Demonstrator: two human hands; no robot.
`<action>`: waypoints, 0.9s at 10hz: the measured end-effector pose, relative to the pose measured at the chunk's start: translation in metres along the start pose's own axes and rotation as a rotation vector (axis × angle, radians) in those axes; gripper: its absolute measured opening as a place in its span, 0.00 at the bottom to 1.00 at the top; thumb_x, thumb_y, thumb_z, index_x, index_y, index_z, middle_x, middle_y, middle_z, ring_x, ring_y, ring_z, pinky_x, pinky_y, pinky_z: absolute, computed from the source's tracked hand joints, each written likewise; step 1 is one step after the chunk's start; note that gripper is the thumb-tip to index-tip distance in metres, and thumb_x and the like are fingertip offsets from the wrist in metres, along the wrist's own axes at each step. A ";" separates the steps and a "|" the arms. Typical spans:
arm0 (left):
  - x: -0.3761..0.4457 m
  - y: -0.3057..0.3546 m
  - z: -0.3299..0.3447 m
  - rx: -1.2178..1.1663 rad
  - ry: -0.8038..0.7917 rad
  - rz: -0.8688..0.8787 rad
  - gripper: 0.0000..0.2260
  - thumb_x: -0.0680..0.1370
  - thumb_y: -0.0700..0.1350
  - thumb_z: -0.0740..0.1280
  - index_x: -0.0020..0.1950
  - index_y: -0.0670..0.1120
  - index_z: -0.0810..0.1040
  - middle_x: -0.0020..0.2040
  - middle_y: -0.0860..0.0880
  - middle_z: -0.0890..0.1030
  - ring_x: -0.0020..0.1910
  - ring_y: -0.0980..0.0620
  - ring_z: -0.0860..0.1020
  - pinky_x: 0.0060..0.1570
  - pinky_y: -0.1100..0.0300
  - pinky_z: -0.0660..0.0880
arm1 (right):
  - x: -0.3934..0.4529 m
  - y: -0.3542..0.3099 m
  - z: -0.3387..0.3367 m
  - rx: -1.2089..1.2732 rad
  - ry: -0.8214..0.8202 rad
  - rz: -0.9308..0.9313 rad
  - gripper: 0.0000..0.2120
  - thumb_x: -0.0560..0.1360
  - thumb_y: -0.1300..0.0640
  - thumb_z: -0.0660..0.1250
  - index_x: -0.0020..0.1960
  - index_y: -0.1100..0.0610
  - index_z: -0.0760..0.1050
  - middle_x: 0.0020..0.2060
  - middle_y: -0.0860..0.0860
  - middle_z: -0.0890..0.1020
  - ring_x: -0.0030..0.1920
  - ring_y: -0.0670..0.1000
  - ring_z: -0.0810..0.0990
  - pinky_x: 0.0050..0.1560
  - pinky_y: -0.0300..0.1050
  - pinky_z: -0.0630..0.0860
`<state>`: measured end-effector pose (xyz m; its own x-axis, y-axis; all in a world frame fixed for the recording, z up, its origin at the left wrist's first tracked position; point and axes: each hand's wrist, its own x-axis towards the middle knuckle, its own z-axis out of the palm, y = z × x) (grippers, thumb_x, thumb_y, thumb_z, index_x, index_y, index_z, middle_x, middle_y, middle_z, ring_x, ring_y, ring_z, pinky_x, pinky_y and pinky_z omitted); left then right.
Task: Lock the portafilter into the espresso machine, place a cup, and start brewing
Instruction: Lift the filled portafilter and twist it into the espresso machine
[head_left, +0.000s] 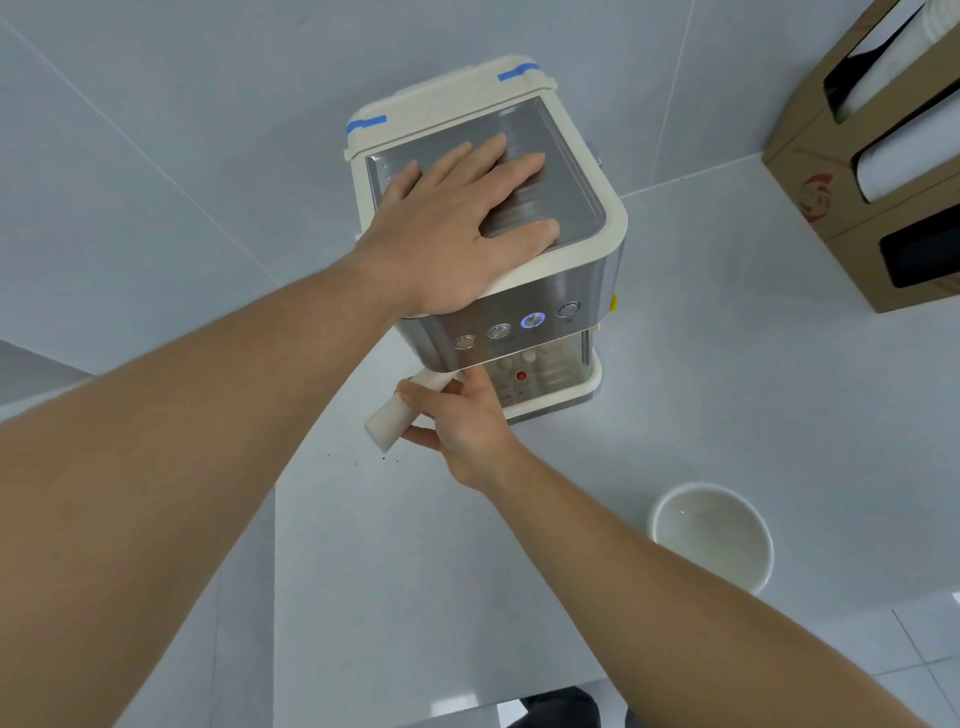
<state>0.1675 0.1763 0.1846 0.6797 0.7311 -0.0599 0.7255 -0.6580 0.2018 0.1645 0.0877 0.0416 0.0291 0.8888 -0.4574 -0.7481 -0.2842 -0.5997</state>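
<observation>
A cream and steel espresso machine (582, 270) stands on the pale counter, seen from above. My left hand (457, 218) lies flat on its metal top, fingers spread. My right hand (457, 421) grips the cream portafilter handle (387, 418), which sticks out to the lower left from under the machine's front; the basket end is hidden beneath the machine. One of several round buttons (532, 320) on the front panel glows blue. A white paper cup (711, 540) stands empty on the counter to the right, near my right forearm.
A brown cardboard dispenser box (810, 218) holding cups stands at the far right against the wall. A small red light (521, 375) shows above the drip tray. A few dark specks lie on the counter (363, 545) below the handle.
</observation>
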 end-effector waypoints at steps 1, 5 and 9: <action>0.000 0.000 0.000 -0.004 0.001 0.000 0.29 0.77 0.67 0.53 0.77 0.63 0.55 0.81 0.56 0.52 0.80 0.54 0.48 0.76 0.46 0.41 | -0.002 -0.001 -0.004 -0.031 0.001 0.003 0.23 0.71 0.68 0.72 0.62 0.56 0.70 0.51 0.56 0.79 0.49 0.53 0.81 0.44 0.53 0.83; 0.000 0.000 0.000 -0.004 0.014 0.002 0.29 0.76 0.67 0.53 0.77 0.63 0.56 0.81 0.56 0.53 0.80 0.53 0.49 0.76 0.46 0.43 | -0.025 -0.016 -0.038 -0.069 -0.047 0.076 0.20 0.72 0.72 0.62 0.61 0.56 0.71 0.44 0.58 0.72 0.33 0.55 0.77 0.39 0.55 0.82; -0.004 0.000 -0.002 -0.022 0.006 0.005 0.28 0.77 0.67 0.54 0.77 0.64 0.56 0.81 0.56 0.52 0.80 0.54 0.49 0.76 0.48 0.42 | -0.028 -0.032 -0.043 -0.292 0.064 0.132 0.11 0.73 0.67 0.64 0.51 0.56 0.68 0.32 0.56 0.71 0.24 0.54 0.72 0.27 0.44 0.74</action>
<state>0.1650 0.1737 0.1867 0.6822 0.7292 -0.0528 0.7198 -0.6571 0.2239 0.2164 0.0567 0.0449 -0.0068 0.8157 -0.5784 -0.5265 -0.4947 -0.6914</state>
